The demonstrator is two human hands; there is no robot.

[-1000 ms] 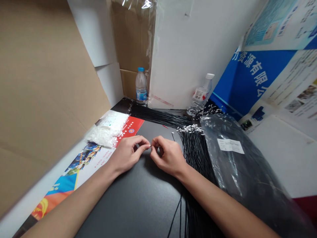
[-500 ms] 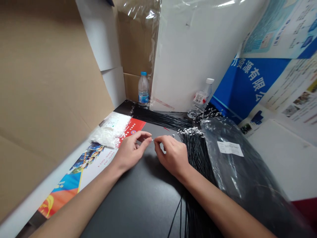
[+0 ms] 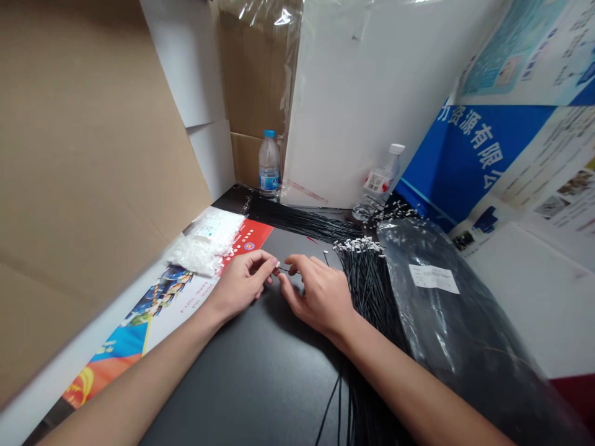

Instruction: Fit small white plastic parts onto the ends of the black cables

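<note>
Between thumb and fingers, my left hand (image 3: pixel 244 282) pinches a small white connector (image 3: pixel 277 264). A short stretch of black wire (image 3: pixel 285 269) runs from the connector toward my right hand (image 3: pixel 320 291). The thumb and index finger of my right hand are apart, close beside the wire; whether they touch it is unclear. Right of that hand lies a thick bundle of black wires (image 3: pixel 372 285) with white connectors on its far ends. A clear bag of small white parts (image 3: pixel 207 241) rests left of my left hand.
More black wires (image 3: pixel 302 220) lie across the back of the dark table (image 3: pixel 242 378). Two bottles (image 3: pixel 269 164) (image 3: pixel 383 179) stand behind them. A large plastic bag (image 3: pixel 446 322) with a label covers the right side. Cardboard (image 3: pixel 93 155) rises at the left.
My right thumb and index finger have opened from a pinch. The white connector and wire now show between my hands, and my left hand has shifted slightly left.
</note>
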